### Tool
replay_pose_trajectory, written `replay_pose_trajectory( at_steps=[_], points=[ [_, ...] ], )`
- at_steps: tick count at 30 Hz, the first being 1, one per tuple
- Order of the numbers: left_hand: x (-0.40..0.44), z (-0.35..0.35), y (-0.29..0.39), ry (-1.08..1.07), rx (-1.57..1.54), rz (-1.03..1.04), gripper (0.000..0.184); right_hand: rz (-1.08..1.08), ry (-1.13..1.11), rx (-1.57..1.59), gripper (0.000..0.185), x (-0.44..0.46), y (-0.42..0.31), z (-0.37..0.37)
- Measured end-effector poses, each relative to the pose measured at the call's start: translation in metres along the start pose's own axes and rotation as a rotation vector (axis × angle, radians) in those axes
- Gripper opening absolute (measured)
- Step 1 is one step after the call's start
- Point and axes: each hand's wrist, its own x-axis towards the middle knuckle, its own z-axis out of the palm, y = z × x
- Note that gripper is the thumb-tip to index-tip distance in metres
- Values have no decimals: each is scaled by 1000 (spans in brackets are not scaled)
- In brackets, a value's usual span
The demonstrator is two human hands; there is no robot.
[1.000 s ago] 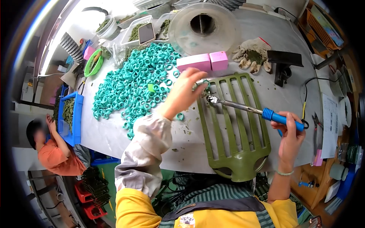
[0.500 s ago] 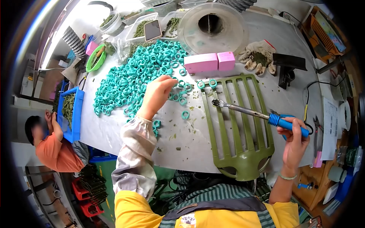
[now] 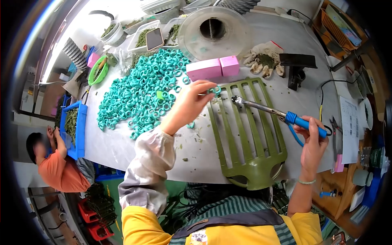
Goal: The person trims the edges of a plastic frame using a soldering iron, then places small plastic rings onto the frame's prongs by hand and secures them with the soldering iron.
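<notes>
My left hand (image 3: 192, 102) is over the upper left corner of an olive-green slotted plastic frame (image 3: 255, 171), its fingers pinched around a teal ring (image 3: 217, 90). That ring is partly covered by my fingertips. In my right hand (image 3: 312, 143) is a soldering iron (image 3: 300, 121) with a blue ribbed handle, a metal shaft and a small cup-shaped end. Its end hovers above the frame's upper slats. Left of the frame, a large heap of teal rings (image 3: 134, 94) spreads over the grey table (image 3: 196, 161).
Pink blocks (image 3: 204, 70) stand behind the frame, beside a dirty work glove (image 3: 263, 60) and a black stand (image 3: 295, 67). A clear round cover (image 3: 185, 30) and a phone (image 3: 154, 38) are farther back. At left, a person in orange (image 3: 61, 171) sits by a blue bin (image 3: 81, 130).
My left hand has moved right from the ring heap to the frame's corner. The view has shifted slightly, and the soldering iron stays over the frame in my right hand.
</notes>
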Motion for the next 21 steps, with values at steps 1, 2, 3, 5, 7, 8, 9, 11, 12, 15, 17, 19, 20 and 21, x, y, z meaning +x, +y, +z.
replay_pose_trajectory(
  at_steps=[1,2,3,5,7,8,9,11,12,15,17,19,20,21],
  points=[
    [9,11,-1,-2,-32,48,25,-5,-3,3,27,2,2,1],
    [17,18,-1,-39,-4,24,24,-5,-1,8,28,3,4,1],
    [23,23,3,-46,29,27,25,-5,3,13,28,4,6,2],
    [34,31,5,-33,148,80,26,0,-7,32,29,7,11,2],
    [42,40,-2,13,322,176,27,-6,-25,58,28,11,18,3],
    [44,43,-6,15,334,189,27,-9,-35,73,28,12,20,5],
    [46,46,-9,17,346,199,27,4,-22,93,28,13,20,8],
    [49,50,-15,19,354,226,26,5,-32,121,27,16,26,12],
    [49,50,-16,19,359,233,26,5,-37,135,27,17,29,14],
    [51,52,-17,8,370,243,26,26,-47,135,26,20,31,17],
    [52,52,-17,-1,381,233,26,39,-6,86,26,18,23,13],
    [51,53,-16,2,369,225,26,39,20,48,27,15,12,8],
    [51,53,-16,5,365,220,26,33,27,34,27,14,7,4],
    [51,52,-15,-3,388,229,26,27,34,21,27,13,4,2]
  ],
)
